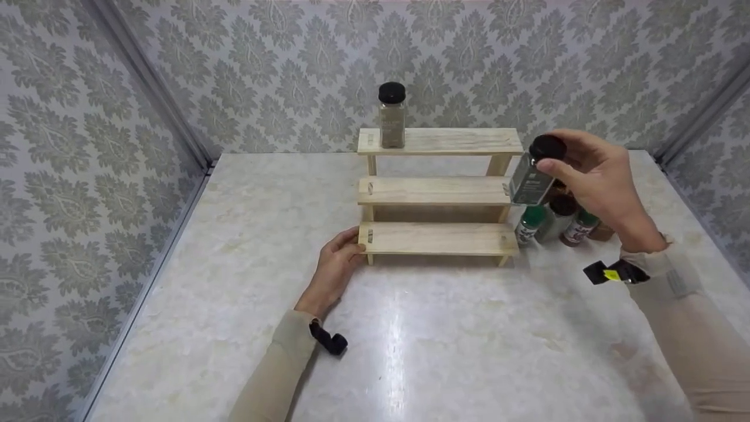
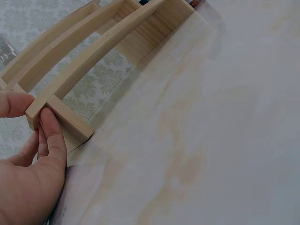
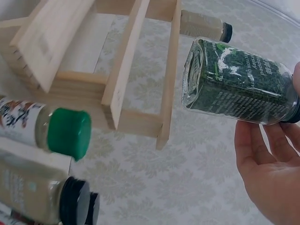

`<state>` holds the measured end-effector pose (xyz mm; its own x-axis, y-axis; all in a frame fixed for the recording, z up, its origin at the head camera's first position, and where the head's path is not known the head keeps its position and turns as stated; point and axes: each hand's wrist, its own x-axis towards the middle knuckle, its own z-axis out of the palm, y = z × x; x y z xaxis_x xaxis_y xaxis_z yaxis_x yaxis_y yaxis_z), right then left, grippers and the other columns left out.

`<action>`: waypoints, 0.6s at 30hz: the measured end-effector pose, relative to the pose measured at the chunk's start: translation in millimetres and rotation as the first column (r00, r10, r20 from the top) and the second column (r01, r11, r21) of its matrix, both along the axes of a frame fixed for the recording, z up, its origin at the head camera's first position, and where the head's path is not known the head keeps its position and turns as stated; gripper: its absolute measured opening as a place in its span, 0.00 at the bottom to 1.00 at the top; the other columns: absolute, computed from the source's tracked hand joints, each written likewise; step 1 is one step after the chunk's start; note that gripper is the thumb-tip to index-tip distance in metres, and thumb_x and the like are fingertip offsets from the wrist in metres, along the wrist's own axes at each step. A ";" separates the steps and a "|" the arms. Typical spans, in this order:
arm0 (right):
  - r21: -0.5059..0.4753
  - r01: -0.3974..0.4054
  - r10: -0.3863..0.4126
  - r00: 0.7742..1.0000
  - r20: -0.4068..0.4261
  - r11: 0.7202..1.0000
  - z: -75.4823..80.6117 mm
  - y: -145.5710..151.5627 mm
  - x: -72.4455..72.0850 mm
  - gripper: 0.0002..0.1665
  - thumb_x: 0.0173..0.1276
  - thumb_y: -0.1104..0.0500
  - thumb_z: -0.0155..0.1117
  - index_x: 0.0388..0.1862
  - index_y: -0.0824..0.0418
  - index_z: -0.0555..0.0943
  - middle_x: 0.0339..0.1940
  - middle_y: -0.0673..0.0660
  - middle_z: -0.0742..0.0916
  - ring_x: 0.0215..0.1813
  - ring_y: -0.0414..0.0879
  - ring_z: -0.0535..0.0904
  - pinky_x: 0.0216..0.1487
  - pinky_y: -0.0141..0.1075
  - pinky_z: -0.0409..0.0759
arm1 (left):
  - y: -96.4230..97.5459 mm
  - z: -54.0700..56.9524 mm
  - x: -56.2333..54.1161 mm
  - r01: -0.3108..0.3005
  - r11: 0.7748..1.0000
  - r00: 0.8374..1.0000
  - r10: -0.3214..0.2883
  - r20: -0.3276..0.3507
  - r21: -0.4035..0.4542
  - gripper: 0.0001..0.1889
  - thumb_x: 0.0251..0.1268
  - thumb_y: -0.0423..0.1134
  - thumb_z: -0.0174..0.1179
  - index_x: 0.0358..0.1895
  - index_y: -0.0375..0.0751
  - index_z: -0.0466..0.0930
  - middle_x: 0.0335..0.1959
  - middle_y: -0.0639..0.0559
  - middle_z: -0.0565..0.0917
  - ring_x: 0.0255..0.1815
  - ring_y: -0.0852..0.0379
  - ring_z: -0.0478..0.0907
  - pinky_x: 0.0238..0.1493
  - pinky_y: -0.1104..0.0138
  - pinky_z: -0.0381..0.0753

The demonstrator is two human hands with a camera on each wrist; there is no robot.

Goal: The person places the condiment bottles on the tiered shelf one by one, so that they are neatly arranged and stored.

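A three-tier wooden rack [image 1: 436, 190] stands on the table. My left hand [image 1: 335, 264] grips the left end of its lowest shelf; in the left wrist view the thumb [image 2: 14, 104] lies on top and fingers curl beneath. My right hand [image 1: 597, 176] holds a square glass jar [image 1: 530, 181] by its black cap, tilted, at the rack's right side. Dark green flakes fill this jar [image 3: 239, 82], as the right wrist view shows. On the top shelf, near its left end, stands another black-capped jar [image 1: 392, 117] with pale contents.
Several spice bottles crowd the table right of the rack, under my right hand, including a green-capped bottle [image 1: 530, 224] and a black-capped jar [image 1: 556, 218]. Patterned wall panels [image 1: 281, 76] rise behind and at both sides of the marbled table [image 1: 234, 328].
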<state>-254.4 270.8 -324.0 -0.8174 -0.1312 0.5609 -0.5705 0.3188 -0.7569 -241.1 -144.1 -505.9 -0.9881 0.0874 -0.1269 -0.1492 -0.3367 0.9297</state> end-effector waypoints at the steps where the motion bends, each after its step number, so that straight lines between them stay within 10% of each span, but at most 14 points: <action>1: 0.005 -0.001 0.001 1.000 -0.002 1.000 2.4 -3.3 -2.2 0.25 0.71 0.75 0.69 0.66 0.67 0.84 0.53 0.49 0.91 0.54 0.42 0.87 0.55 0.27 0.83 | 0.2 0.1 -0.1 -0.001 1.000 1.000 0.001 0.002 -0.001 0.31 0.72 0.28 0.56 0.78 0.30 0.66 0.73 0.36 0.73 0.71 0.47 0.76 0.68 0.65 0.80; 18: -0.055 -0.058 0.053 0.996 -0.074 0.997 29.2 -62.6 -43.1 0.22 0.72 0.68 0.72 0.64 0.62 0.87 0.48 0.48 0.91 0.48 0.44 0.88 0.52 0.30 0.85 | -1.0 0.0 -1.3 0.003 1.000 1.000 -0.003 -0.018 0.002 0.30 0.72 0.28 0.55 0.77 0.29 0.67 0.69 0.36 0.74 0.65 0.50 0.78 0.65 0.65 0.80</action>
